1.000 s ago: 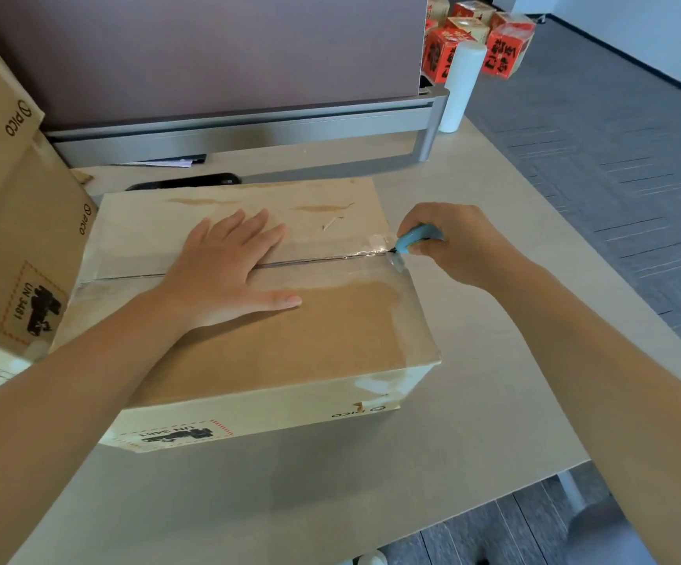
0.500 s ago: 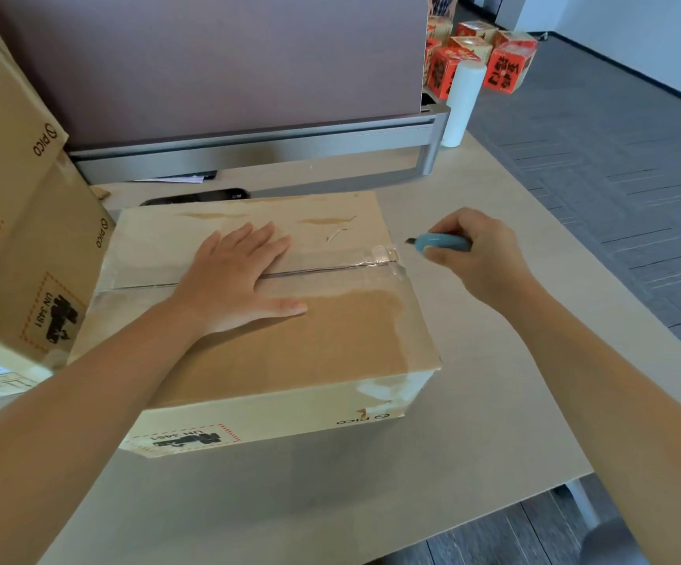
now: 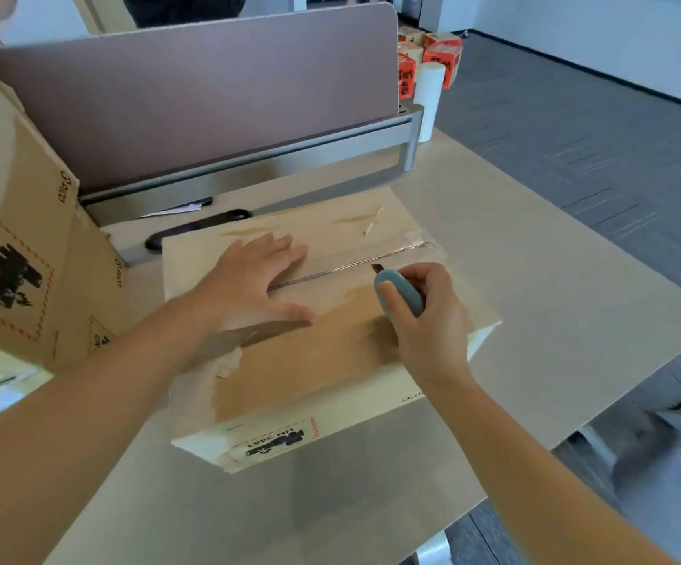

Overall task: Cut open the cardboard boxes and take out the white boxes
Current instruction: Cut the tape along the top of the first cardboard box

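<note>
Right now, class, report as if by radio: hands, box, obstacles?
Left hand flat on cardboard box. Right hand grips blue cutter, blade at taped seam. Flaps shut. Left fingers lie across seam.

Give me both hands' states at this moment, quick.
Left hand: open, fingers flat, pressing on the cardboard box.
Right hand: closed, holding the blue box cutter, blade at the taped seam.

Beige counter [image 3: 534, 246]; mauve partition panel [image 3: 208, 99] on grey metal rail behind. Grey carpet floor [image 3: 595, 128], white wall [image 3: 616, 38] beyond.
</note>
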`<move>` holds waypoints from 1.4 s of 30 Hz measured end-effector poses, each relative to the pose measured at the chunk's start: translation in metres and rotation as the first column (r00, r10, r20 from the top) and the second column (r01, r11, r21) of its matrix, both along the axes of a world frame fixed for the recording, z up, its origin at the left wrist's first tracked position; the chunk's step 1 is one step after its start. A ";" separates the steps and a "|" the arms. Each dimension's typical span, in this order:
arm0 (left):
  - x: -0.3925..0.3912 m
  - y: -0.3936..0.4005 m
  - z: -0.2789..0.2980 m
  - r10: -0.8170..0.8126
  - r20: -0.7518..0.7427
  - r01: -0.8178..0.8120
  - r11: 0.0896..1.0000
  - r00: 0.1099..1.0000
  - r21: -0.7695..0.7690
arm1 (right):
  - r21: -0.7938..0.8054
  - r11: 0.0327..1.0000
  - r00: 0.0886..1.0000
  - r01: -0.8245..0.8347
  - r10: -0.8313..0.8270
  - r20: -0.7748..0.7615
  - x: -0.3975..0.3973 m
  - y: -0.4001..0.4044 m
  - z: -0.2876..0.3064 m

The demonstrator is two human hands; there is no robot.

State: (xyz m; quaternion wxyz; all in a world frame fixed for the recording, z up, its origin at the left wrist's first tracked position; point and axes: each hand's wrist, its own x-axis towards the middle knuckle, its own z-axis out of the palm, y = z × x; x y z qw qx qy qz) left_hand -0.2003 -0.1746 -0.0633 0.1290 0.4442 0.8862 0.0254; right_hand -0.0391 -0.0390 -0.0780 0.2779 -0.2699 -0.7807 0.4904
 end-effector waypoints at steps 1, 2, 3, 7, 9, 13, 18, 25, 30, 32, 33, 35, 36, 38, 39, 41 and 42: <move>-0.002 -0.004 -0.002 -0.016 -0.013 0.015 1.000 1.000 -0.021 | 0.016 1.000 1.000 0.025 -0.025 0.003 -0.002 -0.004 -0.002; -0.002 -0.007 -0.005 -0.026 -0.030 0.025 0.999 0.999 -0.033 | 0.032 0.998 0.999 0.052 -0.052 0.003 -0.004 -0.006 -0.003; -0.001 -0.008 -0.008 -0.031 -0.049 0.029 0.999 0.998 -0.034 | 0.050 0.996 0.997 0.077 -0.077 -0.002 -0.007 -0.007 -0.004; 0.003 -0.005 -0.014 0.013 -0.106 -0.014 1.000 0.994 -0.010 | 0.143 0.981 0.992 0.128 -0.125 -0.027 -0.016 -0.002 -0.006; 0.011 -0.001 -0.015 0.091 -0.097 -0.092 0.996 0.991 -0.002 | 0.147 0.980 0.990 0.132 -0.125 -0.058 -0.022 0.011 -0.004; 0.035 0.011 -0.017 0.297 -0.088 -0.293 0.954 0.951 0.057 | 0.182 0.975 0.991 0.125 -0.112 -0.076 -0.030 0.033 0.002; 0.073 0.042 -0.016 0.473 -0.024 -0.472 0.880 0.881 0.047 | 0.033 0.989 0.981 0.145 -0.139 -0.133 -0.012 0.029 0.007; 0.100 0.056 -0.007 0.464 0.092 -0.472 0.869 0.881 0.145 | -0.233 0.970 0.982 0.074 -0.112 -0.155 0.033 0.016 0.003; 0.072 0.029 0.007 0.022 0.137 -0.038 0.993 0.990 0.112 | -0.266 0.964 0.987 0.023 -0.065 -0.149 0.039 0.010 -0.004; 0.068 0.026 0.001 -0.064 0.060 0.065 0.998 0.996 -0.007 | -0.259 0.966 0.986 0.016 -0.059 -0.158 0.036 0.010 -0.005; 0.067 0.025 -0.004 -0.080 0.023 0.082 0.995 0.997 -0.056 | -0.255 0.967 0.986 0.012 -0.054 -0.160 0.034 0.009 -0.005; 0.066 0.022 -0.009 -0.080 -0.037 0.075 0.991 0.996 -0.113 | -0.246 0.969 0.986 -0.012 -0.030 -0.165 0.028 0.011 -0.005; 0.066 0.020 -0.010 -0.066 -0.054 0.059 0.990 0.996 -0.126 | -0.244 0.969 0.985 -0.032 -0.010 -0.172 0.023 0.013 -0.004; 0.066 0.018 -0.011 0.001 -0.062 -0.010 0.990 0.998 -0.143 | -0.241 0.967 0.981 -0.087 0.041 -0.188 0.011 0.020 -0.001; 0.066 0.018 -0.011 0.052 -0.063 -0.061 0.987 0.997 -0.148 | -0.240 0.963 0.979 -0.120 0.074 -0.191 0.004 0.024 0.001; 0.068 0.020 -0.012 0.161 -0.069 -0.170 0.976 0.984 -0.135 | -0.235 0.954 0.974 -0.186 0.147 -0.173 -0.011 0.033 0.005; 0.069 0.023 -0.012 0.207 -0.071 -0.215 0.969 0.976 -0.121 | -0.225 0.951 0.971 -0.212 0.180 -0.156 -0.017 0.037 0.007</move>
